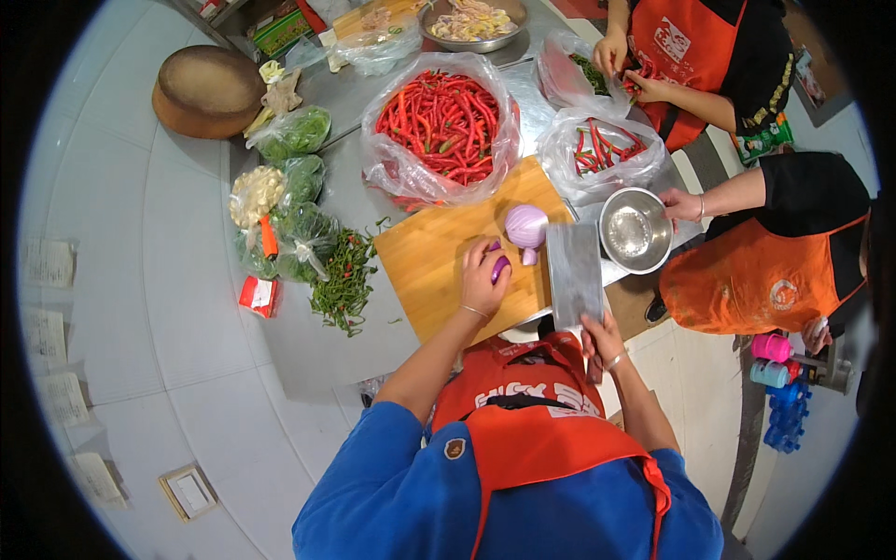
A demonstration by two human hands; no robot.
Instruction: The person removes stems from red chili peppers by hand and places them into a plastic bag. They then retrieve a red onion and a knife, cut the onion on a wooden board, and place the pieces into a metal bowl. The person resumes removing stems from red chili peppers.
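My left hand point(483, 278) is closed over purple onion pieces point(500, 269) on a wooden cutting board point(427, 245). In my right hand point(603, 339) is the handle of a wide-bladed cleaver point(574, 273), its blade just past the board's right edge and slightly blurred. A larger cut onion point(526, 225) lies on the board between my left hand and the blade, with a small onion piece point(530, 257) right below it. The far corner of the board lies close to a big plastic bag of red chili peppers point(448, 126).
At right, a co-worker's hand point(679, 206) holds a steel bowl point(635, 231) near the cleaver. Another person's hands point(630, 73) handle chilies at the back. Green chilies point(344, 280) and bagged greens point(304, 231) lie left; a smaller bag of chilies point(602, 150) stands behind the bowl.
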